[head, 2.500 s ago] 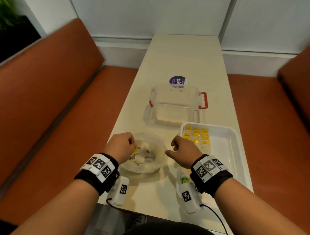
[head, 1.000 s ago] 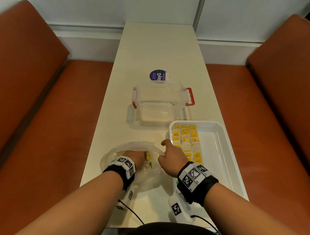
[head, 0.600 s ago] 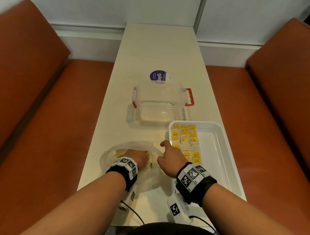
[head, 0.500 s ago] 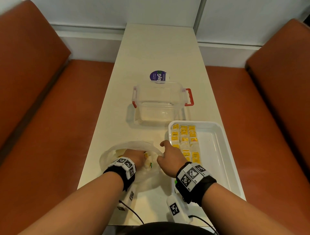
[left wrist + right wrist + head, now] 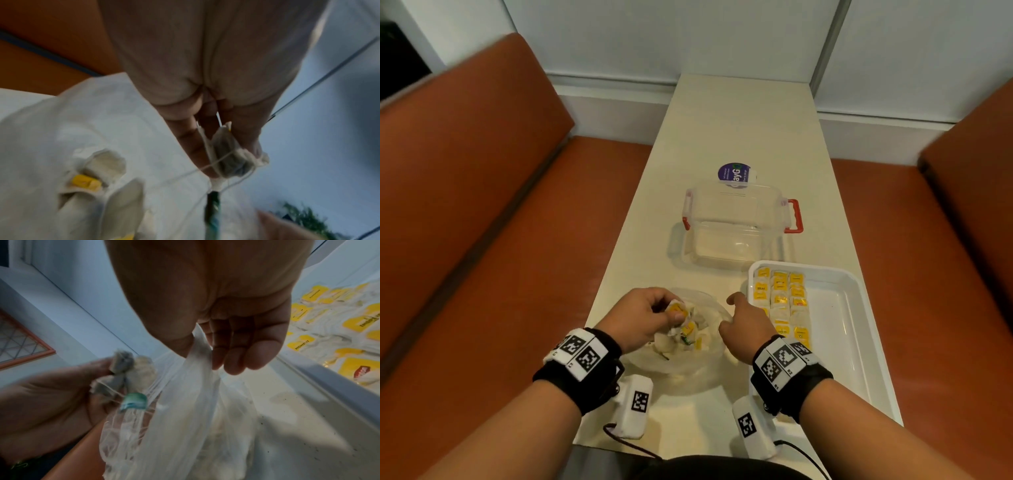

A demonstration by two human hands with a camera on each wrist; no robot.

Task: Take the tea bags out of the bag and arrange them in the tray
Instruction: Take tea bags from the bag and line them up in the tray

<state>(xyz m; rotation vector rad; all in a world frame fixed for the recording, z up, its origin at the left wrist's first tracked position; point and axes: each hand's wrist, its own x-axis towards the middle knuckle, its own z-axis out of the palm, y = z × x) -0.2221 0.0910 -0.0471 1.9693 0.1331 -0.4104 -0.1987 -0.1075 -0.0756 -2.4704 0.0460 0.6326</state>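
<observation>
A clear plastic bag lies on the table near me, with several tea bags inside. My left hand is raised over its left side and pinches a tea bag with a yellow tag; strings trail from it to a green tag. My right hand pinches the bag's right rim between thumb and fingers. The white tray stands to the right, with tea bags lined in rows along its left side.
A clear lidless box with red handles stands beyond the bag, and a purple round label lies behind it. Orange bench seats flank the narrow table. The tray's right half is bare.
My left hand has come up out of the bag with a tea bag pinched in its fingers. My right hand still holds the bag's rim.
</observation>
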